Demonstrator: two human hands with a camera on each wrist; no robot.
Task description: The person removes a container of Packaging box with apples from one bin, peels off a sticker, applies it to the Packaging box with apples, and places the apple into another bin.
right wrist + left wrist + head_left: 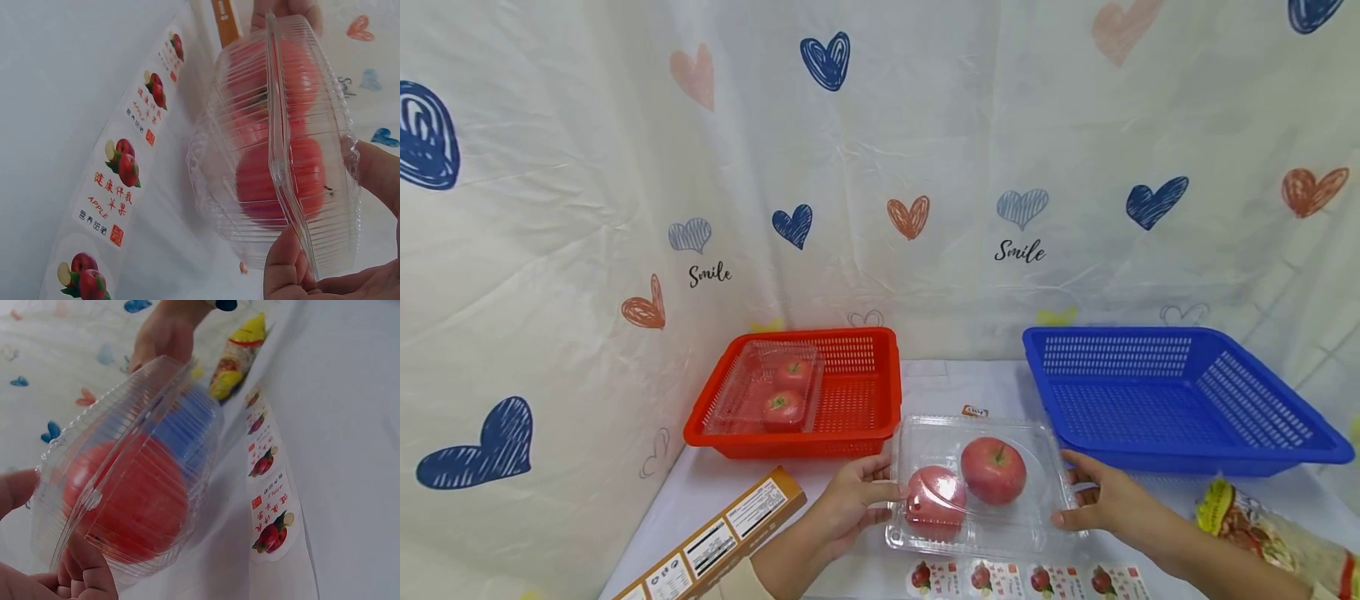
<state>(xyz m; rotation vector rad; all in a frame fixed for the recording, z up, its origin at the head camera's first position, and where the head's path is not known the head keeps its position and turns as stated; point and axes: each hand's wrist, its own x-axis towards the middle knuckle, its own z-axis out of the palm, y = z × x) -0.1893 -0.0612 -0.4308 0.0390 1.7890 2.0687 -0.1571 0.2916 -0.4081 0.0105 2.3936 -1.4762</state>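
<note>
A clear plastic clamshell box [985, 533] with its lid down is held a little above the table, with two red apples [993, 472] inside it. My left hand [853, 504] grips the box's left edge, thumb and fingers on either side of the rim in the left wrist view. At the opposite edge, my right hand [1108, 504] pinches the rim in the same way, as the right wrist view shows. A strip of apple stickers [1022, 580] lies on the table just in front of the box.
Back left stands a red basket [850, 400] holding another clear box [737, 392] with two apples. A blue basket [1135, 417] is at the back right. An orange-brown long carton [715, 542] lies front left, a yellow-ended food bag [1270, 533] front right. Behind hangs a heart-patterned curtain [850, 167].
</note>
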